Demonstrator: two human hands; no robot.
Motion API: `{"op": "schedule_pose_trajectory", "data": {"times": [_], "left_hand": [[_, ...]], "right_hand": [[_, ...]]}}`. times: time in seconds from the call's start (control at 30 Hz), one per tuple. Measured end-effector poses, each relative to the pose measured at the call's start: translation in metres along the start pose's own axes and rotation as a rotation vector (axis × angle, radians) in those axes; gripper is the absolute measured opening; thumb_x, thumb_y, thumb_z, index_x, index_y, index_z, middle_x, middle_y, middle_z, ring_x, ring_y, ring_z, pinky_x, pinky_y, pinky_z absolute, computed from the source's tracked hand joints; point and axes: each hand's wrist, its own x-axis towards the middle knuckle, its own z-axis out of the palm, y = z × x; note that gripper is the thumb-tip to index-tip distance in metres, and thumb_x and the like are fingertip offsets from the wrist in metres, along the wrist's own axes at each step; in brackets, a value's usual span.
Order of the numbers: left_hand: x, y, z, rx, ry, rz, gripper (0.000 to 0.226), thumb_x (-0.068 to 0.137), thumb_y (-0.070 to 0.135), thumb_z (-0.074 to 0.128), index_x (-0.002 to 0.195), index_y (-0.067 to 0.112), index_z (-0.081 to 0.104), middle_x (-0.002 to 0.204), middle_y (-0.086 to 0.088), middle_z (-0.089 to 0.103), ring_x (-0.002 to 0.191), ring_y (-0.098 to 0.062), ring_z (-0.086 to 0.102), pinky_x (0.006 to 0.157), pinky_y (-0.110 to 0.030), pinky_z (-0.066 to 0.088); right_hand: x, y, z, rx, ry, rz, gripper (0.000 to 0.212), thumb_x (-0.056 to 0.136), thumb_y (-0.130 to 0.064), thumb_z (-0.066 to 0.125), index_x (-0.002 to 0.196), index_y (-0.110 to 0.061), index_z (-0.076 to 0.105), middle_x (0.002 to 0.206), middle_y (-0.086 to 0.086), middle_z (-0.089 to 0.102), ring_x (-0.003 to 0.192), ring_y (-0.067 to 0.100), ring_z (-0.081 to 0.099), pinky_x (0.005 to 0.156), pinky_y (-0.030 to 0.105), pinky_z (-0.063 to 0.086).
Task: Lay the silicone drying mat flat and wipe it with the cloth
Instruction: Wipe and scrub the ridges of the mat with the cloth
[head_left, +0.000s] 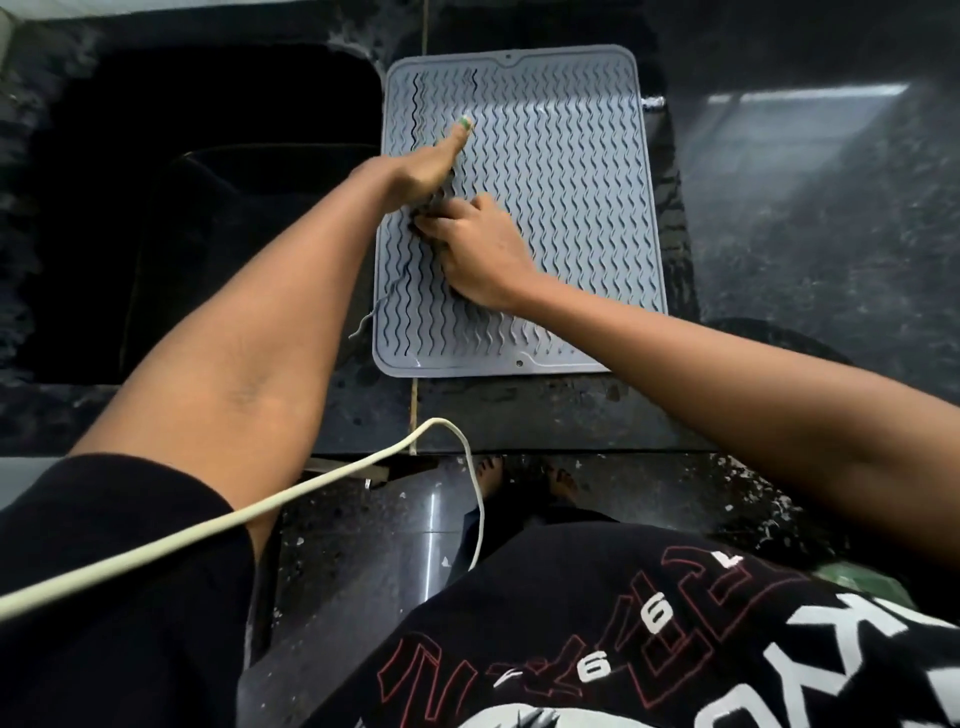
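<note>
mat: grey wavy-ribbed silicone drying mat (550, 208) flat on dark stone table (545, 410)
step: wiping
grip: your right hand (480, 254) bunches dark cloth (434, 205); left hand (431, 169) flat, fingers spread
next: sweep the unwiped right side

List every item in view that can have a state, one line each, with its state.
silicone drying mat: flat on the counter, beside the sink
cloth: bunched between both hands, on the mat
left hand: on the cloth, one finger extended
right hand: gripping the cloth
sink: dark, contents unclear
</note>
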Motion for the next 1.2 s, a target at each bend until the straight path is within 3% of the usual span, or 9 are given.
{"op": "schedule_pose_trajectory", "data": {"times": [0.13, 0.43, 0.5, 0.53, 0.6, 0.7, 0.83, 1.0, 1.2], "left_hand": [[0.003, 0.0, -0.002, -0.035, 0.034, 0.034, 0.1, 0.082, 0.078, 0.001, 0.145, 0.002, 0.018, 0.153, -0.027, 0.021, 0.143, -0.044, 0.018, 0.117, -0.059, 0.015], [0.004, 0.001, -0.006, -0.013, 0.003, 0.052, 0.09, 0.083, 0.077, -0.003, 0.153, 0.022, 0.008, 0.162, -0.004, 0.007, 0.15, -0.027, 0.002, 0.12, -0.055, 0.001], [0.007, -0.002, -0.01, 0.006, 0.058, 0.066, 0.09, 0.088, 0.074, 0.007, 0.147, 0.012, 0.035, 0.156, -0.01, 0.029, 0.145, -0.029, 0.024, 0.119, -0.049, 0.017], [0.01, -0.004, -0.012, 0.005, 0.12, 0.096, 0.079, 0.092, 0.069, 0.017, 0.124, 0.009, 0.057, 0.138, -0.015, 0.05, 0.13, -0.028, 0.044, 0.11, -0.042, 0.031], [0.017, -0.008, -0.019, -0.052, 0.27, 0.187, 0.045, 0.097, 0.05, 0.036, 0.083, 0.015, 0.06, 0.096, -0.01, 0.059, 0.09, -0.021, 0.056, 0.081, -0.032, 0.041], [0.028, -0.015, -0.034, -0.218, 0.461, 0.207, 0.028, 0.092, 0.034, 0.048, 0.096, 0.018, 0.071, 0.102, -0.001, 0.07, 0.09, -0.021, 0.065, 0.08, -0.034, 0.052], [0.042, -0.021, -0.047, -0.339, 0.662, 0.158, 0.03, 0.092, 0.027, 0.043, 0.099, 0.023, 0.071, 0.108, 0.002, 0.071, 0.101, -0.024, 0.066, 0.086, -0.038, 0.055], [0.065, -0.019, -0.062, -0.399, 0.794, 0.13, 0.036, 0.096, 0.023, 0.036, 0.099, 0.019, 0.072, 0.11, 0.003, 0.071, 0.101, -0.016, 0.064, 0.085, -0.026, 0.046], [0.083, -0.016, -0.085, -0.397, 0.816, 0.144, 0.039, 0.101, 0.027, 0.034, 0.102, 0.016, 0.071, 0.111, -0.001, 0.071, 0.104, -0.019, 0.063, 0.091, -0.03, 0.047]], "right_hand": [[0.0, -0.005, 0.011, -0.187, -0.045, -0.072, 0.041, 0.092, -0.012, 0.038, 0.128, -0.019, 0.058, 0.132, 0.005, 0.055, 0.109, 0.03, 0.044, 0.085, 0.038, 0.039], [-0.082, -0.038, 0.0, 0.237, -0.294, -0.144, 0.033, 0.086, -0.007, 0.048, 0.097, -0.021, 0.075, 0.102, 0.002, 0.068, 0.096, 0.024, 0.06, 0.079, 0.038, 0.054], [-0.074, -0.034, -0.008, 0.292, -0.396, -0.104, 0.036, 0.083, -0.005, 0.047, 0.098, -0.021, 0.076, 0.103, 0.0, 0.07, 0.098, 0.021, 0.062, 0.084, 0.036, 0.053], [-0.068, -0.03, -0.013, 0.368, -0.447, -0.074, 0.037, 0.083, -0.001, 0.047, 0.099, -0.018, 0.076, 0.103, 0.001, 0.072, 0.097, 0.018, 0.064, 0.086, 0.034, 0.053], [-0.053, -0.021, -0.024, 0.677, -0.501, 0.065, 0.037, 0.082, 0.009, 0.044, 0.098, -0.006, 0.075, 0.102, 0.008, 0.074, 0.092, 0.015, 0.069, 0.089, 0.029, 0.055], [-0.02, -0.005, -0.041, 1.071, -0.281, 0.3, 0.033, 0.085, 0.017, 0.043, 0.102, 0.006, 0.069, 0.101, 0.016, 0.072, 0.09, 0.017, 0.071, 0.085, 0.027, 0.057], [0.045, 0.019, -0.038, 0.539, 0.136, 0.242, 0.035, 0.089, -0.001, 0.052, 0.119, -0.013, 0.065, 0.117, 0.004, 0.065, 0.106, 0.018, 0.055, 0.094, 0.031, 0.045], [0.122, 0.04, -0.001, 0.052, -0.017, -0.028, 0.035, 0.099, -0.028, 0.043, 0.13, -0.022, 0.057, 0.137, -0.004, 0.054, 0.121, 0.022, 0.042, 0.1, 0.032, 0.034], [0.171, 0.069, 0.013, 0.149, 0.07, 0.034, 0.034, 0.093, -0.038, 0.053, 0.118, -0.018, 0.065, 0.116, 0.011, 0.054, 0.108, 0.028, 0.046, 0.091, 0.032, 0.035]]}}
